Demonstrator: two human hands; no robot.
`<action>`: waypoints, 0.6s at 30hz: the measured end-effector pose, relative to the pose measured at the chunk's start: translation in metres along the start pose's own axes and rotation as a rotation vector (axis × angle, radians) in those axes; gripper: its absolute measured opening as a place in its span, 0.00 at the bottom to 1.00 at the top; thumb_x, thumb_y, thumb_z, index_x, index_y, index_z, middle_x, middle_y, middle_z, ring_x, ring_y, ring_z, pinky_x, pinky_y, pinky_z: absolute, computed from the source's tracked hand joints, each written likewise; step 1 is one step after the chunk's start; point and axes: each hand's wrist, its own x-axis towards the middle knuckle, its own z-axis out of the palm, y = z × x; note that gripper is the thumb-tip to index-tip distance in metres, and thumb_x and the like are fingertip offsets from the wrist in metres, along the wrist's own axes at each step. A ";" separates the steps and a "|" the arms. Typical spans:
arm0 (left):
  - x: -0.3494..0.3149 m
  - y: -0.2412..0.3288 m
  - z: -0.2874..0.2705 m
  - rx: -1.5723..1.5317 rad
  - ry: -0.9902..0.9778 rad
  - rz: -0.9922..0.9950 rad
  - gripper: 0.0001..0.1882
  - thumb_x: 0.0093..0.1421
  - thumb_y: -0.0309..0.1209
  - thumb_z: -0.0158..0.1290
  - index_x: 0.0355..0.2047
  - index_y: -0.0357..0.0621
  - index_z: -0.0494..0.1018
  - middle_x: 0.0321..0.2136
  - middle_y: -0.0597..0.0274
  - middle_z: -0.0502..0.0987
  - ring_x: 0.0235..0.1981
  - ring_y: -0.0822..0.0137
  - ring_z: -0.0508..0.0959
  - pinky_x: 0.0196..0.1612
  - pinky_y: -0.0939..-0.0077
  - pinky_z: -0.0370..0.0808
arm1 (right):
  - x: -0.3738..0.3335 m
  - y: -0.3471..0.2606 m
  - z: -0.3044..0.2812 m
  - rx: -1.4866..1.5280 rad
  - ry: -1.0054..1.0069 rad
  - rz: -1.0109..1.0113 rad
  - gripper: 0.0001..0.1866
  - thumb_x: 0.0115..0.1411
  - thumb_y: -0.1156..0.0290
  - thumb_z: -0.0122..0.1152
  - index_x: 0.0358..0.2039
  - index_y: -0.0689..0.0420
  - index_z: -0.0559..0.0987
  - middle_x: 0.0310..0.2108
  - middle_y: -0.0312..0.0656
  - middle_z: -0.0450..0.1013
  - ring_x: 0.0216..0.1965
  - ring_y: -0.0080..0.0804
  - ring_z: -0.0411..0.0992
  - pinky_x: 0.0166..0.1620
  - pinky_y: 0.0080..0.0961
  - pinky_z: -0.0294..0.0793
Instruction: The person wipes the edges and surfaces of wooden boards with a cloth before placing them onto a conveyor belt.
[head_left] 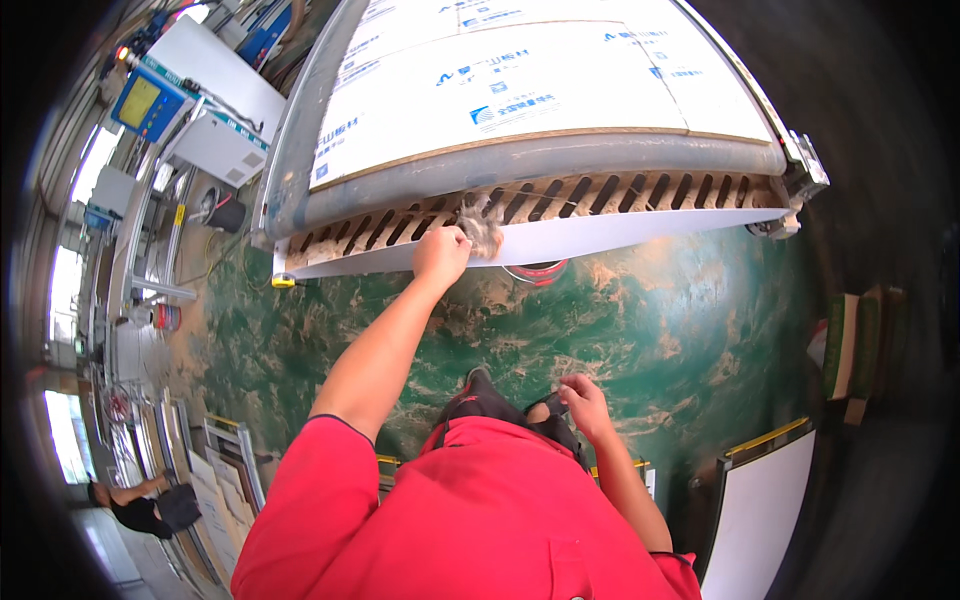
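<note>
My left hand (pixel 442 255) reaches forward to the front edge of a large machine bed, its fingers closed at a tangled greyish-brown clump (pixel 482 222) that looks like shavings or fluff. The clump hangs over a dusty slotted strip (pixel 625 196) and the white lip (pixel 600 238) in front of it. Behind the strip runs a grey roller (pixel 560 156). My right hand (pixel 588 406) hangs low by my thigh, away from the machine, with loosely bent fingers and nothing visible in them.
White printed boards (pixel 560 75) cover the bed. A control cabinet with a blue panel (pixel 150 103) stands at left, near a dark bucket (pixel 224 212). A red-rimmed bucket (pixel 538 272) sits under the lip. Sawdust streaks the green floor (pixel 680 350). Another person (pixel 140 510) is at far left.
</note>
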 end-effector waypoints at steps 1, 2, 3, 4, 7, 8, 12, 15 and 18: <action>0.001 -0.008 0.003 0.009 -0.030 0.014 0.08 0.57 0.37 0.58 0.29 0.47 0.81 0.26 0.50 0.81 0.30 0.49 0.82 0.35 0.56 0.78 | -0.004 0.003 -0.003 0.007 0.003 0.025 0.12 0.64 0.73 0.57 0.46 0.63 0.77 0.34 0.36 0.76 0.35 0.22 0.73 0.40 0.21 0.73; 0.001 -0.017 0.006 -0.065 0.062 -0.045 0.08 0.56 0.37 0.58 0.28 0.47 0.81 0.26 0.50 0.81 0.30 0.49 0.81 0.34 0.56 0.77 | -0.006 0.009 -0.011 -0.048 0.022 0.011 0.12 0.63 0.74 0.56 0.45 0.63 0.78 0.35 0.37 0.77 0.35 0.22 0.73 0.40 0.21 0.73; -0.004 -0.019 0.008 -0.081 0.029 -0.041 0.08 0.56 0.37 0.58 0.28 0.47 0.81 0.26 0.50 0.81 0.30 0.49 0.81 0.34 0.56 0.77 | -0.008 0.008 -0.020 -0.066 0.058 0.010 0.12 0.63 0.74 0.56 0.45 0.63 0.78 0.35 0.38 0.77 0.34 0.22 0.73 0.40 0.21 0.73; -0.009 -0.023 0.009 -0.097 -0.003 -0.037 0.08 0.56 0.37 0.58 0.28 0.47 0.81 0.26 0.50 0.81 0.30 0.49 0.82 0.34 0.56 0.77 | -0.010 0.007 -0.027 -0.085 0.092 0.009 0.12 0.62 0.74 0.56 0.45 0.63 0.77 0.34 0.38 0.77 0.34 0.22 0.73 0.40 0.21 0.73; -0.026 -0.021 0.004 -0.240 0.012 -0.072 0.11 0.56 0.38 0.61 0.29 0.43 0.80 0.21 0.55 0.80 0.24 0.58 0.81 0.29 0.66 0.75 | -0.011 -0.015 -0.029 -0.176 0.212 -0.007 0.11 0.62 0.76 0.55 0.44 0.65 0.77 0.33 0.38 0.76 0.33 0.22 0.72 0.39 0.21 0.72; -0.031 -0.017 0.000 -0.283 -0.019 -0.032 0.11 0.55 0.38 0.61 0.29 0.44 0.80 0.21 0.55 0.80 0.24 0.58 0.81 0.28 0.66 0.75 | -0.005 -0.025 -0.022 -0.206 0.261 -0.106 0.11 0.62 0.75 0.56 0.43 0.65 0.78 0.32 0.39 0.77 0.34 0.22 0.73 0.39 0.22 0.73; -0.072 -0.012 -0.015 -0.438 -0.191 0.027 0.11 0.55 0.39 0.61 0.28 0.44 0.81 0.22 0.54 0.81 0.25 0.57 0.82 0.28 0.65 0.75 | -0.006 -0.125 0.060 -0.336 0.272 -0.277 0.15 0.59 0.77 0.59 0.48 0.60 0.76 0.33 0.41 0.77 0.33 0.25 0.74 0.39 0.26 0.75; -0.100 -0.022 -0.014 -0.551 -0.257 0.096 0.10 0.54 0.38 0.60 0.29 0.44 0.80 0.23 0.53 0.80 0.25 0.54 0.82 0.29 0.62 0.75 | -0.007 -0.166 0.138 -0.800 0.302 -0.434 0.22 0.55 0.72 0.63 0.52 0.55 0.73 0.34 0.46 0.76 0.36 0.43 0.77 0.38 0.37 0.77; -0.118 -0.033 -0.034 -0.481 -0.391 0.184 0.10 0.55 0.38 0.59 0.32 0.46 0.81 0.23 0.53 0.80 0.26 0.52 0.81 0.29 0.60 0.74 | 0.012 -0.154 0.178 -1.036 0.414 -0.553 0.15 0.57 0.75 0.60 0.46 0.54 0.75 0.30 0.49 0.77 0.30 0.50 0.76 0.33 0.44 0.75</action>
